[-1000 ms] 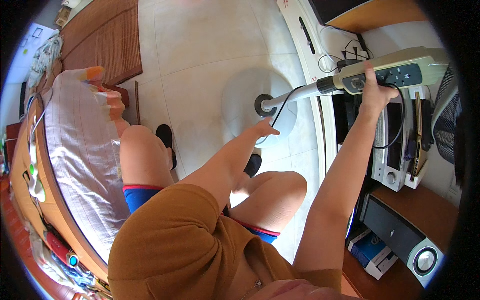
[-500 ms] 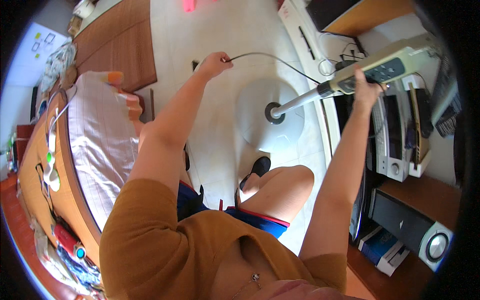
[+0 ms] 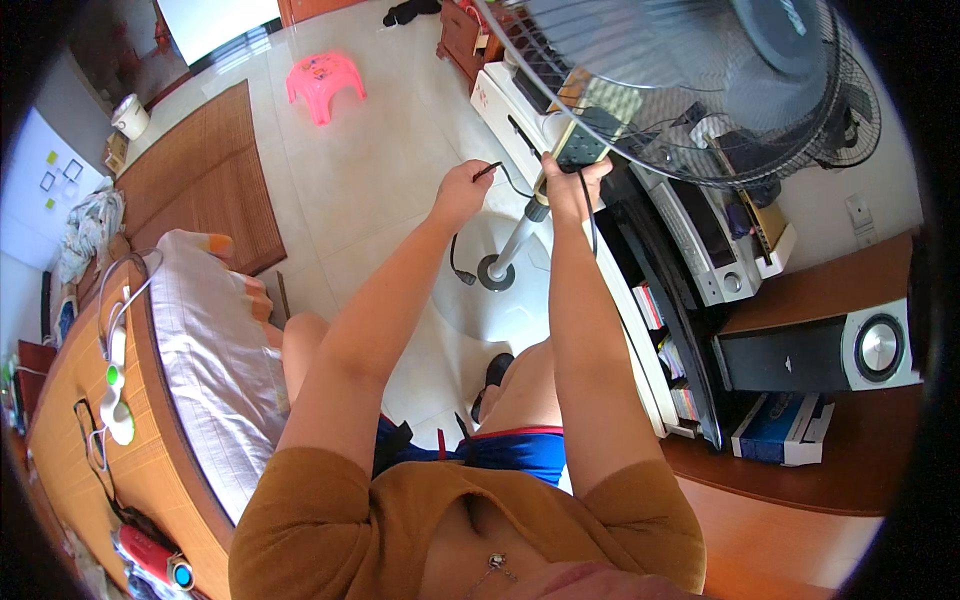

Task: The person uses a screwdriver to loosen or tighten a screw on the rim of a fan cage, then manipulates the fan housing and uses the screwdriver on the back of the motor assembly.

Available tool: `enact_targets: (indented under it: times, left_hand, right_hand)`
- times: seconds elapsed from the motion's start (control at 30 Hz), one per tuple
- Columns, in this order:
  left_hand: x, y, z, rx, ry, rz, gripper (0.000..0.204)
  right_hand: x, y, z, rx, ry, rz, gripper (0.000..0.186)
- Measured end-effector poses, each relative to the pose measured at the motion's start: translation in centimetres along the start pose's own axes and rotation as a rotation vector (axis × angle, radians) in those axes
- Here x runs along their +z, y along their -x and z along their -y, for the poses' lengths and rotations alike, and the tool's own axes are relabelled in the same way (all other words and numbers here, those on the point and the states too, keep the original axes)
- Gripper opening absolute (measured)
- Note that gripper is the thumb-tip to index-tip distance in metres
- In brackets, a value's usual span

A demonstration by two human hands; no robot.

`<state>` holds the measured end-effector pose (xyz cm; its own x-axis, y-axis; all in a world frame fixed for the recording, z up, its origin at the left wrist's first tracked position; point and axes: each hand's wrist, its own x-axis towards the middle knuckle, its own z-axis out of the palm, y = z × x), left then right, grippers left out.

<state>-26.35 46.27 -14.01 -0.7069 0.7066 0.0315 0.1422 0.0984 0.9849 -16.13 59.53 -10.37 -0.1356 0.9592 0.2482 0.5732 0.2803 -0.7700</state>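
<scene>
A standing fan (image 3: 700,90) with a dark wire cage rises on a silver pole (image 3: 517,240) from a round white base (image 3: 480,310) on the tiled floor. My right hand (image 3: 575,180) grips the fan just under its control box, at the top of the pole. My left hand (image 3: 462,190) is raised beside it and pinches the fan's black power cord (image 3: 505,178). The cord hangs down from my fingers, and its plug (image 3: 462,275) dangles above the base.
A low dark media shelf (image 3: 690,300) with a white player, books and a speaker (image 3: 870,350) stands on the right. A bed with a bamboo mat (image 3: 120,440) and pillow lies at left. A pink stool (image 3: 322,80) and a woven floor mat (image 3: 205,180) are farther off.
The fan has swung from tilted toward upright, its head now high in view. My left hand, cord in its fingers, moved in close to my right hand at the pole.
</scene>
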Motion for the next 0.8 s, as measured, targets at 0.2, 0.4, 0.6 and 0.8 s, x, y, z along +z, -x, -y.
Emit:
enact_targets:
  times: [0.2, 0.4, 0.6, 0.8]
  left_hand:
    - [-3.4, -1.8, -4.9, 0.196, 0.066, -0.119, 0.025]
    - [-4.8, -1.9, -9.4, 0.2, 0.022, -0.007, 0.031]
    - [-7.6, 1.8, -13.8, 0.391, 0.22, 0.341, 0.066]
    - [-7.4, 3.1, -17.2, 0.289, 0.906, 0.506, 0.077]
  right_hand:
    - [-0.2, 1.8, 2.5, -0.048, -0.114, 0.057, 0.091]
    - [0.8, -0.3, -4.0, -0.196, -0.368, 0.103, 0.064]
    - [-10.6, -5.0, -10.5, 0.261, -0.784, 0.275, 0.059]
    - [-31.7, -7.2, -10.4, -0.006, -1.477, 0.547, 0.038]
